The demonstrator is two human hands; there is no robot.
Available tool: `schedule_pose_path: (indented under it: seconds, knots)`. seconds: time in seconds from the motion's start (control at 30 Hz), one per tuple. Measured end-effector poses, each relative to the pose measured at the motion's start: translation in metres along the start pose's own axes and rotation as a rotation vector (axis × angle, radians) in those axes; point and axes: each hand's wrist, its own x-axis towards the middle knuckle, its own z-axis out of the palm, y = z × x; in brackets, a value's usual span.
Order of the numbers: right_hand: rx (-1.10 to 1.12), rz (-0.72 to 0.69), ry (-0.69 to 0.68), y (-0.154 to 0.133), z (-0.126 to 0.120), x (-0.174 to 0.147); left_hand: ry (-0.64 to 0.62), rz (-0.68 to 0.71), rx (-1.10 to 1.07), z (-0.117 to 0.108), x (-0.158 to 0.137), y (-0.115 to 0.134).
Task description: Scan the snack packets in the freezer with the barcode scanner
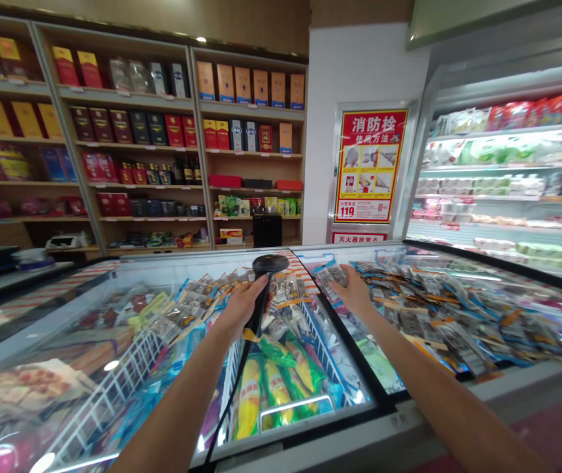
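My left hand is wrapped around the handle of a black barcode scanner, its head pointing away from me and its cord trailing down toward the front edge. Below it, under the freezer's glass lid, lie yellow corn cobs in green-and-clear bags. To the right, my right hand grips a small clear-and-blue snack packet between thumb and fingers, close to the lid's dark frame. Beside that hand, a wide heap of similar packets covers the right-hand glass. More packets lie left of the scanner.
The chest freezer's dark frame runs between the two glass lids. White wire baskets divide the frozen goods. Behind stand shelves of boxed goods, a red-and-yellow fire-hydrant poster and a lit refrigerated display.
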Motion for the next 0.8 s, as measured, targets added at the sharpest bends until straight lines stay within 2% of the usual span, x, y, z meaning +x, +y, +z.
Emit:
schedule_pose_path:
  seconds: [0.13,0.27,0.47,0.57,0.67,0.8]
  knots:
    - [0.091,-0.079,-0.067,-0.031,0.022,-0.01,0.086,0.05,-0.017,-0.02,-0.006,0.004]
    - [0.056,-0.099,-0.191,-0.069,0.047,-0.023,0.17,0.055,-0.001,-0.041,-0.016,0.008]
    - [0.01,-0.176,-0.289,-0.115,0.077,-0.043,0.307,0.007,0.001,-0.076,-0.036,0.009]
    - [0.018,-0.162,-0.358,-0.129,0.089,-0.05,0.347,0.005,-0.005,-0.088,-0.042,0.005]
    - [0.035,-0.197,-0.396,-0.136,0.095,-0.055,0.336,0.018,-0.008,-0.091,-0.045,0.002]
    - [-0.01,-0.257,-0.349,-0.131,0.09,-0.051,0.33,0.01,0.019,-0.085,-0.043,0.001]
